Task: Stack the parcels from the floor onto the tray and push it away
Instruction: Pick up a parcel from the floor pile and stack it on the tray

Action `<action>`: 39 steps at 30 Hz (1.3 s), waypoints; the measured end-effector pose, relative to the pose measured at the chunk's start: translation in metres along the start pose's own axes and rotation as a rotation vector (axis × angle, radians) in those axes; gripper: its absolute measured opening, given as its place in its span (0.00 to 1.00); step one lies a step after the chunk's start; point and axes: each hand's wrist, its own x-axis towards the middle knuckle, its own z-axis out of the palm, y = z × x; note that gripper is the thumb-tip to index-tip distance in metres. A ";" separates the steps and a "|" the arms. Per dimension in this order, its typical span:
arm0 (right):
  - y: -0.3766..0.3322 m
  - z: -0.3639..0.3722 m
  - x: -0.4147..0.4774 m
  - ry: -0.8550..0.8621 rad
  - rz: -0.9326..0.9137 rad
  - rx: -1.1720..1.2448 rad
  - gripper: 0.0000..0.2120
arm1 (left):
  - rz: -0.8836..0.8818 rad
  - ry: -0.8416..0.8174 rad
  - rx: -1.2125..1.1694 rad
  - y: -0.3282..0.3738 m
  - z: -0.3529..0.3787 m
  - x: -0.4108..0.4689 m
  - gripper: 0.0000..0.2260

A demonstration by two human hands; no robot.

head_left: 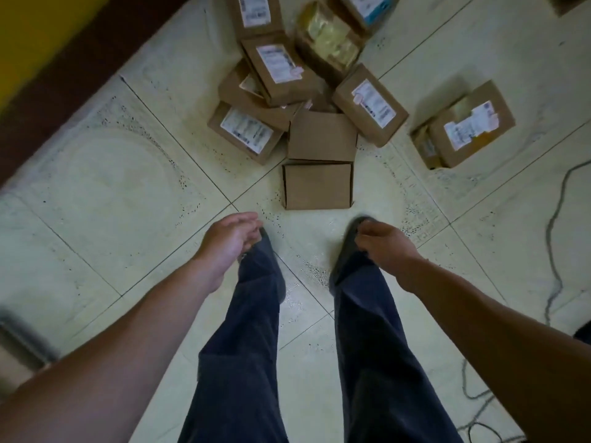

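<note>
Pale floor tiles (134,174) fill the scene as a person stands over a heap of brown cardboard parcels (278,68) scattered at twelve o'clock, most of them bearing white shipping labels. One lone parcel (470,129) sits well apart at two o'clock, and a grey cable (555,251) trails along the floor at three o'clock.

Both arms reach forward and down above the person's shoes. The left hand (228,243) and the right hand (383,247) each hang with fingers loosely curled and hold nothing. The nearest parcel (318,186), a plain unlabelled box, lies on the floor just ahead of the toes, with a second plain box touching its far side. It sits at about one o'clock from the left hand and eleven o'clock from the right. Its long axis runs from nine to three o'clock, squarely across the reach. The right hand looks slightly nearer, though a two-handed grasp on the short ends seems the likely next move.

No parcel appears lifted, and the tray is out of view.
</note>
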 end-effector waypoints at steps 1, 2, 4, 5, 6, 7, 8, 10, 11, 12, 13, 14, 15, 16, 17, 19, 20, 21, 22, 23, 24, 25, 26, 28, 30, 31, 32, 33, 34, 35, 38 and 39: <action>0.004 0.000 0.021 -0.004 0.013 0.009 0.10 | -0.015 -0.005 0.009 -0.007 0.008 0.018 0.10; 0.013 0.001 0.050 -0.009 0.024 0.016 0.10 | -0.031 -0.012 0.020 -0.017 0.020 0.044 0.10; 0.027 0.006 0.100 -0.019 0.040 0.045 0.16 | -0.046 -0.011 0.035 -0.032 0.037 0.088 0.10; 0.034 0.010 0.122 -0.020 0.051 0.060 0.19 | -0.050 -0.009 0.048 -0.040 0.046 0.110 0.10; 0.040 0.014 0.144 -0.012 0.056 0.067 0.21 | -0.052 -0.009 0.059 -0.046 0.055 0.131 0.10; 0.045 0.017 0.162 0.000 0.062 0.069 0.21 | -0.056 -0.012 0.076 -0.050 0.062 0.148 0.10; 0.051 0.022 0.183 0.018 0.075 0.069 0.21 | -0.061 -0.010 0.086 -0.057 0.072 0.169 0.10; 0.057 0.030 0.210 0.053 0.091 0.109 0.22 | -0.057 -0.007 0.118 -0.064 0.084 0.197 0.14; 0.061 0.035 0.226 0.071 0.102 0.135 0.23 | -0.054 0.003 0.133 -0.069 0.092 0.213 0.16; 0.063 0.039 0.236 0.085 0.107 0.165 0.24 | -0.043 0.015 0.142 -0.071 0.097 0.222 0.19; 0.067 0.045 0.248 0.092 0.120 0.189 0.25 | -0.044 0.026 0.153 -0.075 0.104 0.234 0.21; 0.071 0.051 0.261 0.095 0.134 0.203 0.26 | -0.052 0.043 0.159 -0.080 0.110 0.248 0.22; 0.072 0.055 0.268 0.096 0.140 0.204 0.26 | -0.057 0.060 0.171 -0.081 0.113 0.257 0.24; 0.073 0.058 0.275 0.094 0.140 0.206 0.26 | -0.058 0.070 0.187 -0.083 0.116 0.264 0.25; 0.074 0.061 0.283 0.093 0.143 0.214 0.26 | -0.064 0.075 0.204 -0.084 0.119 0.272 0.26; 0.073 0.066 0.295 0.093 0.136 0.235 0.26 | -0.066 0.080 0.232 -0.085 0.122 0.284 0.27; 0.072 0.068 0.299 0.098 0.130 0.243 0.25 | -0.062 0.075 0.241 -0.086 0.123 0.288 0.27; 0.071 0.068 0.302 0.098 0.126 0.253 0.24 | -0.061 0.068 0.249 -0.086 0.125 0.292 0.27; 0.071 0.069 0.304 0.099 0.117 0.256 0.22 | -0.061 0.061 0.251 -0.086 0.126 0.295 0.27; 0.070 0.069 0.306 0.096 0.107 0.248 0.20 | -0.068 0.057 0.246 -0.086 0.127 0.297 0.27; 0.070 0.070 0.307 0.096 0.098 0.240 0.17 | -0.074 0.058 0.238 -0.085 0.128 0.298 0.27; 0.069 0.069 0.306 0.098 0.093 0.234 0.16 | -0.078 0.062 0.224 -0.084 0.128 0.299 0.27; 0.069 0.069 0.305 0.105 0.094 0.239 0.14 | -0.084 0.066 0.212 -0.084 0.129 0.299 0.27; 0.070 0.067 0.304 0.106 0.105 0.252 0.11 | -0.098 0.062 0.193 -0.083 0.128 0.297 0.27; 0.072 0.066 0.297 0.082 0.112 0.235 0.10 | -0.109 0.045 0.173 -0.084 0.127 0.289 0.26; 0.073 0.066 0.291 0.073 0.118 0.231 0.10 | -0.111 0.036 0.161 -0.085 0.126 0.284 0.26; 0.074 0.066 0.284 0.071 0.126 0.224 0.09 | -0.114 0.033 0.143 -0.086 0.124 0.279 0.26; 0.074 0.066 0.275 0.077 0.136 0.218 0.08 | -0.126 0.029 0.120 -0.086 0.123 0.272 0.25; 0.077 0.066 0.268 0.089 0.146 0.204 0.08 | -0.142 0.024 0.102 -0.085 0.121 0.265 0.25; 0.081 0.068 0.264 0.099 0.153 0.193 0.11 | -0.157 0.020 0.095 -0.085 0.120 0.258 0.26; 0.101 0.069 0.250 0.107 0.143 0.176 0.17 | -0.162 0.004 0.063 -0.079 0.112 0.228 0.26; 0.094 0.065 0.232 0.120 0.133 0.182 0.16 | -0.160 -0.001 0.057 -0.073 0.108 0.213 0.26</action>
